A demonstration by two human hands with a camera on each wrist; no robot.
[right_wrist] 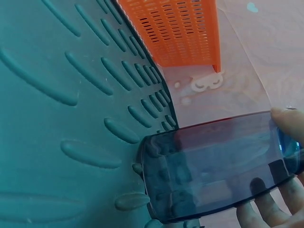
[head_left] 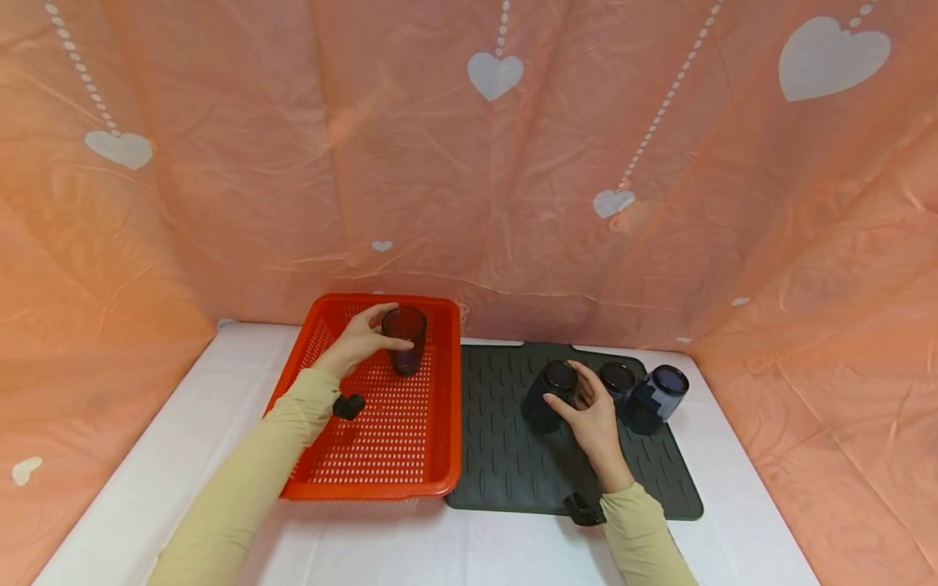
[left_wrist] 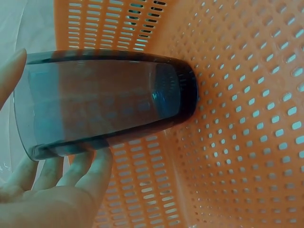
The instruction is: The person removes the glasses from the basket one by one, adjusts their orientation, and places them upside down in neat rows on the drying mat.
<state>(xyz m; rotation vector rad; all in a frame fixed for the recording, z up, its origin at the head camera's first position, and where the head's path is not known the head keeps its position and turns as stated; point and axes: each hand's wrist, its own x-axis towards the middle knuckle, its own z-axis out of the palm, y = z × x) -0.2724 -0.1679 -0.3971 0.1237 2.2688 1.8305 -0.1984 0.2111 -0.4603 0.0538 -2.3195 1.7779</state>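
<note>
Inside the red-orange basket (head_left: 381, 490), my left hand (head_left: 359, 342) holds a dark tinted drinking glass (head_left: 410, 358) near its rim, thumb on one side and fingers on the other. The glass is upright, with its thick base (left_wrist: 187, 92) at the basket's perforated floor; whether it touches cannot be told. On the dark ribbed drying mat (head_left: 506, 456), my right hand (head_left: 597, 423) grips another tinted glass (head_left: 541, 407) near its base. That glass stands upside down, its rim against the mat in the right wrist view (right_wrist: 213, 166).
Two more upside-down tinted glasses, one behind (head_left: 617, 378) and one at the right (head_left: 655, 400), stand beside my right hand on the mat. Basket and mat lie side by side on a white-covered table (head_left: 366, 545). An orange curtain (head_left: 410, 163) with hearts encloses the back and sides.
</note>
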